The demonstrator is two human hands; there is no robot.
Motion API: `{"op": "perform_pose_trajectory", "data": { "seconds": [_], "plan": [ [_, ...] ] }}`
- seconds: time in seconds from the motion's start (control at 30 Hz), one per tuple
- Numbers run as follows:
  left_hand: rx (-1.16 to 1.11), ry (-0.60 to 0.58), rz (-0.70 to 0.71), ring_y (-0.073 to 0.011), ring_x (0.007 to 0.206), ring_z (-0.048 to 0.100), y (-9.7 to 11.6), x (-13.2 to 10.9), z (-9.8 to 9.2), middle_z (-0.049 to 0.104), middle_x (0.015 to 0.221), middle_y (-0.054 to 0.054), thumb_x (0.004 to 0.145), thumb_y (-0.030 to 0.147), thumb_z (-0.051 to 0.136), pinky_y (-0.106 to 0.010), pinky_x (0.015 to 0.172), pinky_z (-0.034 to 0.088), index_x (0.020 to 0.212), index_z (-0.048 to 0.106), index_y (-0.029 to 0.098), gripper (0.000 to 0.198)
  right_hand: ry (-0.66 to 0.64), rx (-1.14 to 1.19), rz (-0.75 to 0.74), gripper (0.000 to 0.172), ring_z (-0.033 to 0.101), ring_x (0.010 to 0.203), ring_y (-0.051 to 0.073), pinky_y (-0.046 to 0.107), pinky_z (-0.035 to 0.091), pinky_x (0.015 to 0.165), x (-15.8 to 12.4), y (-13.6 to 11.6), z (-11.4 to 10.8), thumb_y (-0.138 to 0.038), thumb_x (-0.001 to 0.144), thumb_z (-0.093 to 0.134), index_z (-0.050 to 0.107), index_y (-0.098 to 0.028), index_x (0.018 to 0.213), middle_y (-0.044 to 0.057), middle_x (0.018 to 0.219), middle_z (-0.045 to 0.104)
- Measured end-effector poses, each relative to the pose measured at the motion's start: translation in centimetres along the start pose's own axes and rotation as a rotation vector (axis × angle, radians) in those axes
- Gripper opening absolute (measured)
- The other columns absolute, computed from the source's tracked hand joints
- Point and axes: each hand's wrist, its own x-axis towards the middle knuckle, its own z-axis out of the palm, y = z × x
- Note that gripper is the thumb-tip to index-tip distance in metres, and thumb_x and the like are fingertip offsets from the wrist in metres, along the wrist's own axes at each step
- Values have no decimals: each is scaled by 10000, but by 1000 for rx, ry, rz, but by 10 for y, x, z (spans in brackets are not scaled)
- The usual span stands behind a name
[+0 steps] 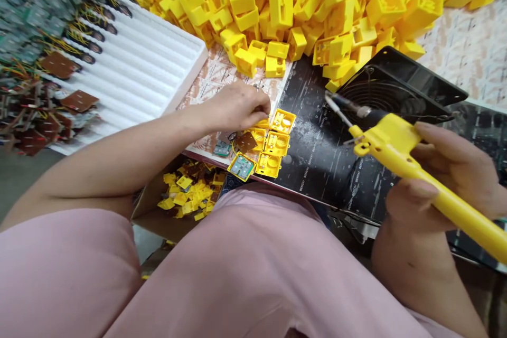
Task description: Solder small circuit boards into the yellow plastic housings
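A yellow soldering gun (400,153) with a metal tip and a feed tube is held in my right hand (447,179), pointing left above the black mat. My left hand (241,105) has its fingers curled and pinched over a small group of yellow plastic casings (277,143); what lies between the fingertips is hidden. Below that hand, a brown circuit board (246,141) with wires rests over one casing. A casing fitted with a green circuit board (241,167) sits at the table edge, and another green board (222,148) lies just left of it.
Yellow casings (281,10) are heaped along the back. White ridged foam (150,58) at left carries many wired boards (51,16). A black fan (396,84) stands right on the black mat (312,153). Below the table edge, a cardboard box (152,214) contains yellow pieces.
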Motion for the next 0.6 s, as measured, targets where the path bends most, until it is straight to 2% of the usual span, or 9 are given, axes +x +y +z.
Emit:
{"op": "perform_pose_trajectory", "data": {
  "seconds": [0.07, 0.17, 0.27, 0.33, 0.37, 0.47, 0.6],
  "plan": [
    [6, -4, 13, -222, 991, 739, 7, 4, 13, 801, 1020, -70, 928, 273, 538, -336, 942, 519, 1100, 802, 188, 326, 81, 55, 51, 491, 669, 607, 201, 342, 471, 463, -3, 5, 4, -707, 928, 652, 810, -341, 1214, 36, 880, 789],
    [28, -38, 5, -224, 946, 735, 14, 7, 16, 801, 1000, -83, 913, 259, 531, -329, 896, 515, 1070, 810, 179, 329, 10, 109, 63, 325, 615, 512, 169, 314, 426, 408, -4, 9, 7, -476, 918, 752, 800, -370, 1222, 14, 787, 769],
    [82, -82, -25, -227, 925, 732, 20, 10, 11, 804, 972, -81, 889, 254, 538, -320, 843, 501, 1038, 820, 183, 326, -192, 107, 28, 488, 693, 579, 188, 317, 542, 479, -5, 7, 7, -322, 853, 829, 733, -386, 1327, -2, 867, 801],
    [120, -97, -40, -229, 923, 732, 22, 12, 9, 804, 966, -79, 881, 259, 545, -311, 802, 488, 1027, 823, 186, 322, -332, 80, -10, 521, 754, 682, 206, 329, 618, 579, -4, 5, 9, -272, 838, 849, 714, -352, 1335, 13, 950, 817],
    [138, -99, -39, -227, 917, 732, 23, 13, 8, 804, 953, -76, 878, 260, 548, -304, 783, 480, 1018, 824, 188, 317, -362, 83, -60, 492, 766, 703, 206, 320, 629, 595, -4, 5, 11, -252, 828, 860, 725, -326, 1295, 19, 946, 818],
    [168, -92, -9, -210, 882, 724, 25, 15, 8, 790, 879, -59, 866, 264, 562, -280, 746, 460, 986, 823, 196, 296, -370, 170, -203, 355, 774, 689, 197, 282, 624, 554, -2, 5, 19, -219, 794, 892, 739, -280, 1109, -1, 834, 802],
    [185, -100, -7, -212, 867, 717, 24, 16, 7, 772, 836, -55, 867, 275, 569, -276, 746, 458, 972, 822, 200, 284, -433, 201, -244, 232, 773, 667, 182, 267, 591, 491, 3, 5, 26, -214, 830, 864, 702, -297, 975, -30, 782, 789]
  ]
}}
